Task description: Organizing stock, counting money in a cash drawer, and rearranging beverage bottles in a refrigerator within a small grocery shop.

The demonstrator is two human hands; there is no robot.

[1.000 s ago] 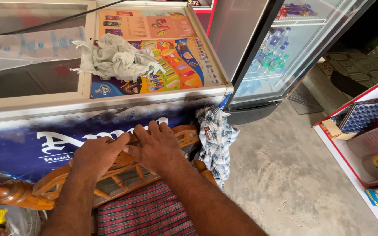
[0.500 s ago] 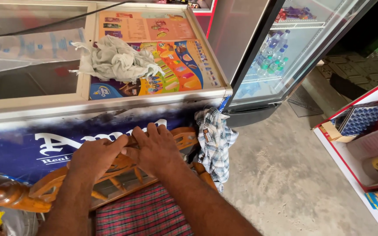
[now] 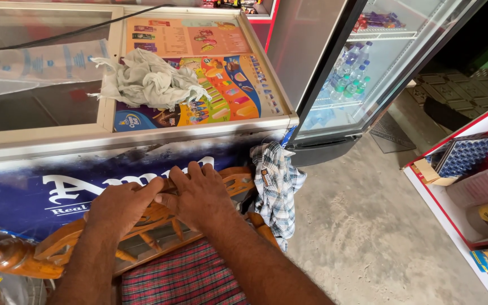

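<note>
Both my hands rest on the carved top rail of a wooden chair (image 3: 40, 251) that stands against the front of a chest freezer (image 3: 142, 141). My left hand (image 3: 121, 204) lies flat on the rail, fingers together. My right hand (image 3: 199, 192) is beside it, fingers spread over the same rail, its index finger touching the left hand. A red checked cushion (image 3: 184, 277) covers the chair seat below my forearms. A blue-and-white checked cloth (image 3: 278, 189) hangs from the chair's right end.
On the freezer's glass lid lie a crumpled grey-white rag (image 3: 151, 82), a clear plastic bag (image 3: 35, 65) and a black cable. A glass-door fridge (image 3: 368, 73) with bottles stands to the right. A red shelf (image 3: 470, 186) with boxes and tubs is at far right, bare concrete floor between.
My hands stay on the chair rail in nearly the same place. The view has shifted slightly; the hands sit a little closer together.
</note>
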